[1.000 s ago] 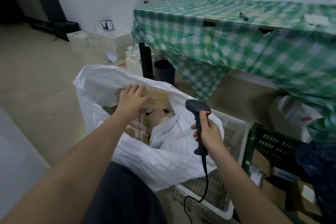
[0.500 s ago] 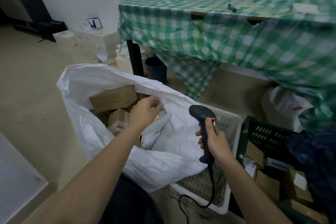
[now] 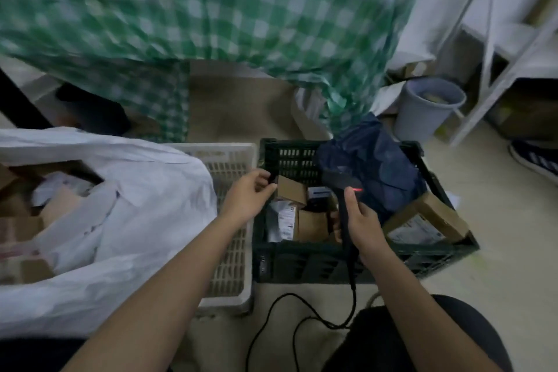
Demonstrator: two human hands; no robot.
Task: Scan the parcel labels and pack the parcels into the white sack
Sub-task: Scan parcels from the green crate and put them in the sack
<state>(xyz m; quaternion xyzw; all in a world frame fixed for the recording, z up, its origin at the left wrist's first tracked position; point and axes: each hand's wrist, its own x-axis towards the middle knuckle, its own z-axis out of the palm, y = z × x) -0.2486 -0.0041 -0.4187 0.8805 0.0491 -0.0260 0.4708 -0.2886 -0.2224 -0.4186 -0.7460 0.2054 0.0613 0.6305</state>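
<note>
Holding one scanner, right hand

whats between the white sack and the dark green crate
In the head view, a white slotted basket lies between the white sack and the dark green crate.

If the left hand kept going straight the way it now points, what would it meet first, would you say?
Probably the small brown box in the dark crate: the left hand reaches over the crate's near corner, fingers almost at the box. Depth is unclear, so the crate's rim could come first.
</note>
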